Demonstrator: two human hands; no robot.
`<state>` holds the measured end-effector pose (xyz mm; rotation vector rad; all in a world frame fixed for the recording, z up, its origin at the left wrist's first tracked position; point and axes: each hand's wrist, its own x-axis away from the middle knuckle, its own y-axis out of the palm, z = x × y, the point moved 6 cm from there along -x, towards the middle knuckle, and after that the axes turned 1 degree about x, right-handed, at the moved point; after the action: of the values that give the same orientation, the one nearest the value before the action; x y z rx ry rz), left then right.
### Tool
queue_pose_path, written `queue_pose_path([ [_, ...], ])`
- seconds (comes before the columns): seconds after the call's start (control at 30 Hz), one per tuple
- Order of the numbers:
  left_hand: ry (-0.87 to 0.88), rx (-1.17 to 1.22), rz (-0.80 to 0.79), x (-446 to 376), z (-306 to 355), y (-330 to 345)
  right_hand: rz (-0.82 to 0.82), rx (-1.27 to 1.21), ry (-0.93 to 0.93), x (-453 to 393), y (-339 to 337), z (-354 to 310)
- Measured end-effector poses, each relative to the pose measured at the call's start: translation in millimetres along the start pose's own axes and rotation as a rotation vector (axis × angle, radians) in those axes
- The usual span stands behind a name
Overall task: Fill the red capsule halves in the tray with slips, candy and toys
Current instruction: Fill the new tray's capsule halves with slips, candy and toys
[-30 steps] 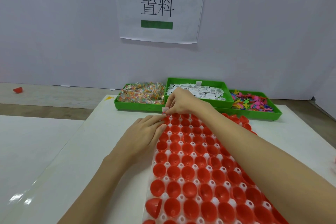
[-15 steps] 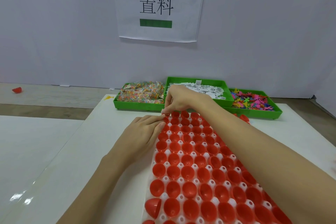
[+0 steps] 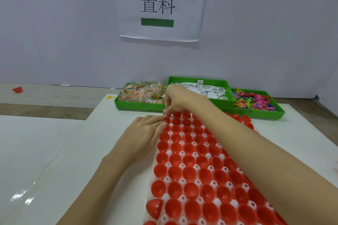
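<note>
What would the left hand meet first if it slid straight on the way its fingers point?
Probably the right hand, whose fingertips hang just beyond the left hand at the tray's far left corner; depth is unclear, so it might pass beneath.

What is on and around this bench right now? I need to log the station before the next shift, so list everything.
Capsule tray: one, white, near centre of the table, wells filled with red capsule halves.
Loose capsule half: one, red, tilted at the tray's near left edge.
Candy bin: one, green, far left of three, clear packets of coloured candy.
Slip bin: one, green, middle, white printed slips.
Toy bin: one, green, far right, multicoloured toys.
Paper sign: one, white, on the wall.
Stray red piece: one, far left floor.
Table: white.
Left hand: flat at the tray's far left edge.
Right hand: fingers curled at the far left corner; any slip is too small to tell.
</note>
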<state>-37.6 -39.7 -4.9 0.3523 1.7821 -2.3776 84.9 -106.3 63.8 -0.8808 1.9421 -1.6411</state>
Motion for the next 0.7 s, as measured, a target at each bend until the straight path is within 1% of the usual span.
queue_pose_path([
  [0.1, 0.0, -0.001, -0.002, 0, 0, 0, -0.026, 0.012, -0.023, 3, -4, 0],
  [0.27, 0.013, -0.021, -0.003, 0, 0, 0, 0.035, 0.036, -0.02, 2, -3, -1],
  [0.6, 0.023, -0.011, 0.008, 1, -1, 0, -0.04, 0.131, 0.028, -10, 2, -1],
  [0.7, 0.03, 0.008, 0.013, 1, -1, 1, -0.029, 0.097, 0.017, -7, -2, 3],
])
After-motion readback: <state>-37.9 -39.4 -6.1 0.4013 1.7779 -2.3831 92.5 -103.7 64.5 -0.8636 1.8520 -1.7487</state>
